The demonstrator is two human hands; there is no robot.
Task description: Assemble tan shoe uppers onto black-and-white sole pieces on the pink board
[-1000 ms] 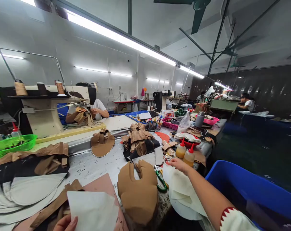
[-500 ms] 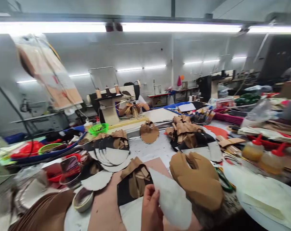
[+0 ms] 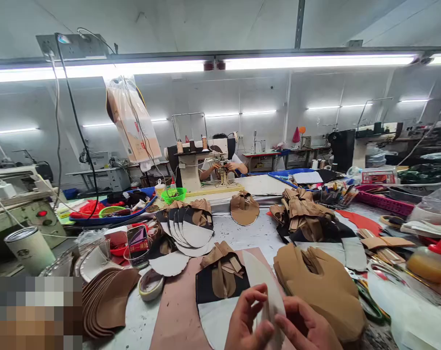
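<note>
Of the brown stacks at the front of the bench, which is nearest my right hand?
The slotted tan stack, beside your right hand. The dark brown stack is fanned out left of the tape roll.

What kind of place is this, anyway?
It looks like a small sewing workshop, perhaps for shoes or bags. A sewing machine with thread spools stands across the bench, stacked brown cut pieces lie nearby, and a glue-like squeeze bottle sits at the right.

The silver-topped table [image 3: 247,236] carries a pink board [image 3: 173,296], a tape roll [image 3: 151,294], fanned dark-brown pieces [image 3: 113,301], stacked tan pieces [image 3: 322,287], green-handled scissors [image 3: 370,302] and a red-tipped bottle [image 3: 429,264].
</note>
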